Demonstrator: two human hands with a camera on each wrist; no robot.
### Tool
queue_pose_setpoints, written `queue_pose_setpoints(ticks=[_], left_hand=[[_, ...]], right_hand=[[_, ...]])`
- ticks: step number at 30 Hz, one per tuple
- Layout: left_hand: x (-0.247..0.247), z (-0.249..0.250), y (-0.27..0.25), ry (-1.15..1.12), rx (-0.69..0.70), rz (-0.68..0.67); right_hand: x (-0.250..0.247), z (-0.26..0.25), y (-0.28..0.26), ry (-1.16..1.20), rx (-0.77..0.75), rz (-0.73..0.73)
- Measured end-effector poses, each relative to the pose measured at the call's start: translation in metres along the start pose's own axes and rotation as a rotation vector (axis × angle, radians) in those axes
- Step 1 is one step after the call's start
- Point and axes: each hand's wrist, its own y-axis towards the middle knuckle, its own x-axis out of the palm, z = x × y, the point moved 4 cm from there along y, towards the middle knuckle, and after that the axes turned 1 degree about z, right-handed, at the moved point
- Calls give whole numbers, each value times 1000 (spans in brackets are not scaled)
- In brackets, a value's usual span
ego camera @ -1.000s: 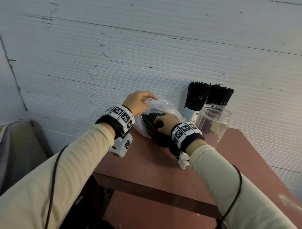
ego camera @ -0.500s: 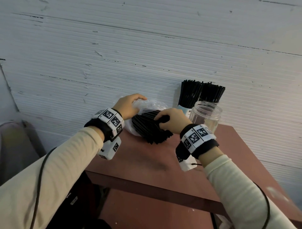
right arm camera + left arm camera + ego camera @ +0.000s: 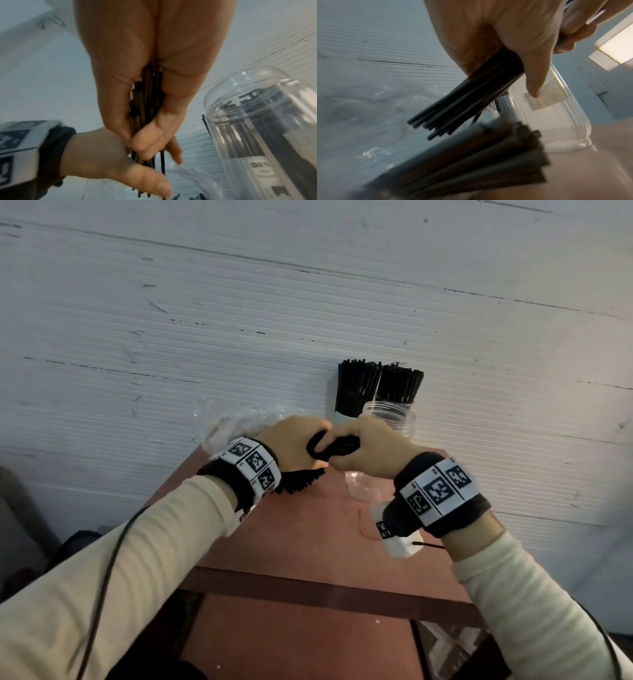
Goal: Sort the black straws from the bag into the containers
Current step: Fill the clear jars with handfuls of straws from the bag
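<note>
Both hands meet above the table and grip one bundle of black straws [image 3: 337, 447]. My left hand [image 3: 313, 451] wraps its left end, and the straws [image 3: 462, 102] stick out below its palm. My right hand [image 3: 342, 460] curls round the right end, with the straws [image 3: 147, 108] between palm and fingers. More loose straws [image 3: 301, 482] lie on the table under my left wrist, beside the crumpled clear bag [image 3: 239, 422]. An empty clear jar [image 3: 394, 419] stands just behind my right hand. Two containers packed with upright black straws [image 3: 358, 388] [image 3: 399, 385] stand against the wall.
The red-brown table [image 3: 308, 542] is small, with its front edge near me and a lower shelf beneath. A white ribbed wall [image 3: 308, 302] rises directly behind the jars. A dark shape sits on the floor at the left.
My right hand has lifted a bundle of straws off the pile. My left hand has let go of the bag and moved right to grip the same bundle.
</note>
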Motion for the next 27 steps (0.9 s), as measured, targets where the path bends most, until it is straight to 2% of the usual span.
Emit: queue_pose_setpoints(ticks=[3,6,10,13,15,20,23,27], left_hand=[[0,8,4,-56,-30,53],[-7,17,4,-211,-49,125],[-18,41,3,-526,-26,259],[-11,59,5,-718,-67,190],[-1,64,3,-798,-107,115],[34,46,-5,-1026,-271,-71],[47,38,-8,-989,-305,-180],[56,34,-10,-939,-317,-224]], right_hand=[[-14,-1,-13,40,-48,21],[-38,-9,-26,73,-104,103],[-71,-23,-35,97,-159,400],[-79,-34,-32,139,-287,562],[-72,-35,-26,78,-306,562],[-27,-18,-15,-118,-215,334],[-20,-13,-16,-93,-236,374],[-19,-14,-16,-127,-260,378]])
